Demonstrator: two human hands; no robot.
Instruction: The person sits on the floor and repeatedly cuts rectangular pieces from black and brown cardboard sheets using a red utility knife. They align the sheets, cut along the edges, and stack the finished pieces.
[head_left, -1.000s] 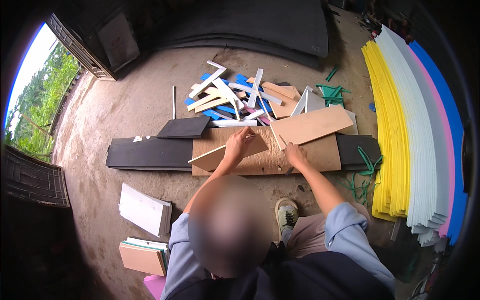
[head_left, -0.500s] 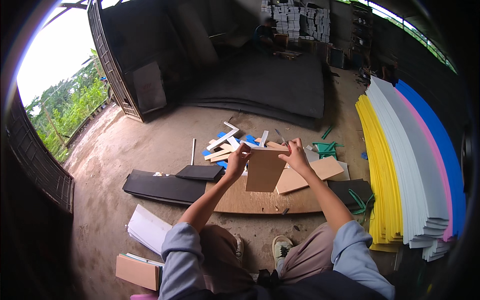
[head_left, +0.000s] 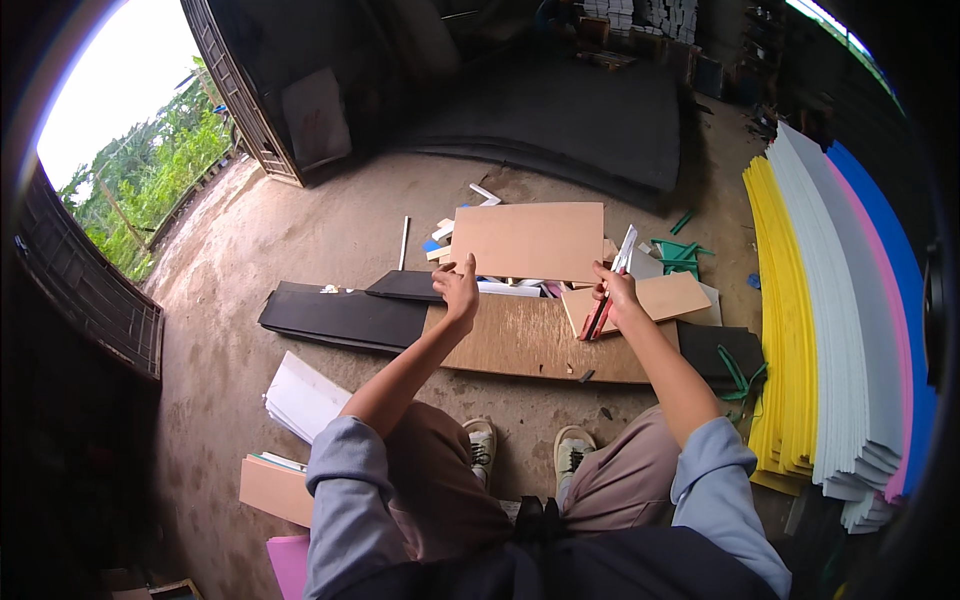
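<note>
My right hand point(head_left: 618, 286) is closed round a red-handled cutter knife point(head_left: 597, 318), and a pale blade-like piece point(head_left: 626, 248) sticks out above the fist. My left hand point(head_left: 458, 287) is open, fingers stretched, near the lower left corner of a tan rectangular foam sheet point(head_left: 528, 241). Neither hand grips that sheet; it is over the scrap pile, and I cannot tell whether it rests there. Below my hands lies a brown wooden board point(head_left: 520, 335). Another tan sheet point(head_left: 650, 301) lies across its right side, just beyond my right wrist.
Black foam slabs point(head_left: 330, 315) flank the board. Green scraps point(head_left: 682, 255) lie beyond it to the right. Tall stacked yellow sheets point(head_left: 778, 340) and white sheets point(head_left: 840, 330) stand at right. White sheets point(head_left: 303, 392) and tan sheets point(head_left: 275, 490) are at my left.
Both hands have let go of the tan sheet, which is now farther away over the scraps. The hands have moved apart, and the knife has turned in my right hand. My view has tilted down.
</note>
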